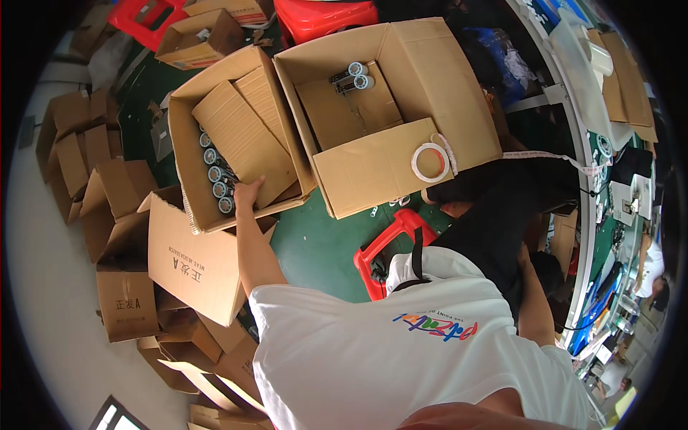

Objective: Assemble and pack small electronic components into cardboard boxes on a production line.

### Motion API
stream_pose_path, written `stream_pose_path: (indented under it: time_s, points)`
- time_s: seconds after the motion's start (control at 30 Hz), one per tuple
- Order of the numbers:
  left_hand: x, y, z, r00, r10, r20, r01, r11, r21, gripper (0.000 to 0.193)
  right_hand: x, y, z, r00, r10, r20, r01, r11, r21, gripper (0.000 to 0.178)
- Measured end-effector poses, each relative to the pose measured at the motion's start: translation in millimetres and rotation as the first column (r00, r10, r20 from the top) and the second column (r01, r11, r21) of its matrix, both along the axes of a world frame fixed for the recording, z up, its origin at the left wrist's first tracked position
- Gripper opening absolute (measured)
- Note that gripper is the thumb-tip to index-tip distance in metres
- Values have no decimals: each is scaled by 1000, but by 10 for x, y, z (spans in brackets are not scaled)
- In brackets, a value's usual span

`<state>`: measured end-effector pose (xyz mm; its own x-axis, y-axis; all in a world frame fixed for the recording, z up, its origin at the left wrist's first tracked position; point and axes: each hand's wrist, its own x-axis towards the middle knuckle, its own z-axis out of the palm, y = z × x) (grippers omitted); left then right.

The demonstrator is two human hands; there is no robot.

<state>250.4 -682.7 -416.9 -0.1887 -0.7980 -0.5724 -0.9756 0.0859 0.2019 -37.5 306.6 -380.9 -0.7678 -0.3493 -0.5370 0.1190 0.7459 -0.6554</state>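
My left hand (248,193) reaches into the left open carton (184,172). Its thumb lies on the lower corner of a loose cardboard sheet (244,132), and its fingers close around the edge there. Beside the hand, several parts with round light-blue ends (216,174) stand in a row along the carton's left wall; the sheet covers part of the contents. My right hand (525,252) is low against my dark trousers (487,229), its fingers hidden. In the right open carton (412,107), two similar blue-ended parts (362,76) lie on a cardboard sheet.
A roll of white tape (430,163) rests on the right carton's front flap. A red stool (373,261) is beside me. More cartons (193,261) crowd the left. A cluttered workbench (602,215) runs along the right; red plastic stools (326,20) stand behind the cartons.
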Motion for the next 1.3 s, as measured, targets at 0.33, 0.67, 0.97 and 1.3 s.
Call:
stream_pose_path:
  time_s: [0.33,0.67,0.97,1.3]
  points:
    - [-51,272,557,882,294,-368,-287,955,75,66,-185,471,-520,982,-31,187,136,799,-585,39]
    - [846,529,1871,322,354,-878,-683,729,43,34,-277,816,-480,958,247,-147,-256,966,-48,38]
    - [2797,898,1239,99,731,-675,-933,305,193,58,-246,697,-532,951,279,-132,-290,955,-67,38]
    - [868,693,1366,894,123,-430,-364,760,-538,20,-293,729,-417,954,266,-137,-264,964,28,39]
